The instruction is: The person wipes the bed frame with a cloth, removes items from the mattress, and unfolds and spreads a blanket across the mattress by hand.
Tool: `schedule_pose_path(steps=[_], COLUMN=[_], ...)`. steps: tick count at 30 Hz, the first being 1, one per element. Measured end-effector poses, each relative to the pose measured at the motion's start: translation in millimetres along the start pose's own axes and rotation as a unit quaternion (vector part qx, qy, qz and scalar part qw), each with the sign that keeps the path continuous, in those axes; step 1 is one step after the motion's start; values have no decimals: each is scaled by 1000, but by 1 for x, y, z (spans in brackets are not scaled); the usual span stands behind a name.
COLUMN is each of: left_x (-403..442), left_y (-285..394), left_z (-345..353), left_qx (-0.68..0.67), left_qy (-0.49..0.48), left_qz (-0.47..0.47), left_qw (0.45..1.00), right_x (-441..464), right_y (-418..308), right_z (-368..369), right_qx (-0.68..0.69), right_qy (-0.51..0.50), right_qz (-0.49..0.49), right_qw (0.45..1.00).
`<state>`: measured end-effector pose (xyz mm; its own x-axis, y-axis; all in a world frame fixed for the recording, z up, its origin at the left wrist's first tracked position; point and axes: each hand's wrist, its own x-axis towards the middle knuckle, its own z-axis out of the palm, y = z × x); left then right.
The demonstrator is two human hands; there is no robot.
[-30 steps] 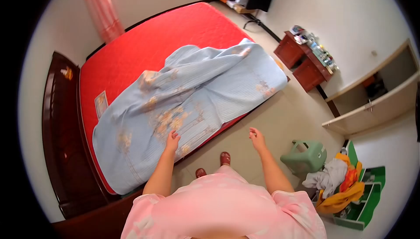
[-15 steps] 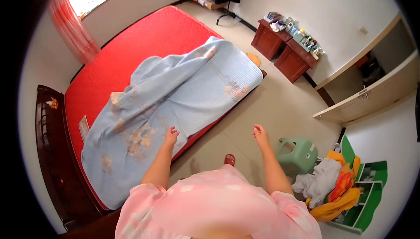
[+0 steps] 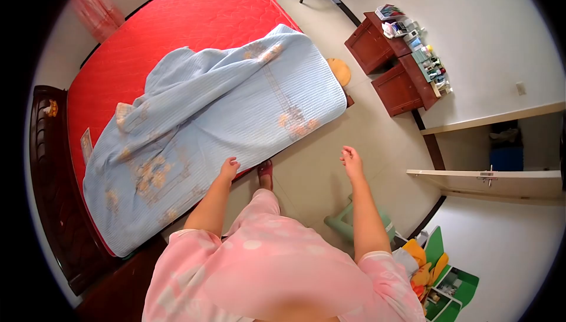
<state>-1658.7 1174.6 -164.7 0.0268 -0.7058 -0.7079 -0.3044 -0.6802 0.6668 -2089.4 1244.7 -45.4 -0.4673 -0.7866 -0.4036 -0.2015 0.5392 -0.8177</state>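
"Our red-shod foot (image 3: pixel 265 176) has moved nearer the red fabric mattress (image 3: pixel 188 15)."

"Our loosely curled left hand (image 3: pixel 230 167) and right hand (image 3: pixel 352 158) hold nothing."

"The blue floral quilted bedspread (image 3: pixel 236 104) atop the mattress looks floppy; we'd grip its hem."

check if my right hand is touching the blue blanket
Apart: the head view shows bare floor between your right hand and the blue blanket.

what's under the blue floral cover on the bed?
The red mattress shows beyond the blue cover, presumably running beneath it. A small patterned patch shows at its edge near the headboard. Anything else underneath is hidden.
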Motion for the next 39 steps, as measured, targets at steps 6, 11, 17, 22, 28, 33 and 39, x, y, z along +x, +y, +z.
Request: schedule_pose_path(steps=[6,11,17,22,28,33,39], left_x=[95,130,168,184,213,236,244], left_y=[45,106,110,93,72,87,111], left_z=[43,70,104,156,271,336,345], left_qx=[120,117,177,128,223,258,240], left_qy=[-31,-25,20,62,108,70,78], left_qz=[21,100,47,-57,4,-49,-119], left_qw=[992,988,983,988,969,962,960], right_x=[95,174,302,426,514,538,558], right_y=[-9,-6,50,130,146,158,173], right_z=[-3,3,5,0,4,14,-6], right_qx=[14,-26,-110,-221,-348,-380,-347], right_qy=[-16,-15,-43,-77,-105,-94,-208], right_qz=[27,19,30,-36,-68,-48,52], right_qw=[999,999,993,972,929,919,913])
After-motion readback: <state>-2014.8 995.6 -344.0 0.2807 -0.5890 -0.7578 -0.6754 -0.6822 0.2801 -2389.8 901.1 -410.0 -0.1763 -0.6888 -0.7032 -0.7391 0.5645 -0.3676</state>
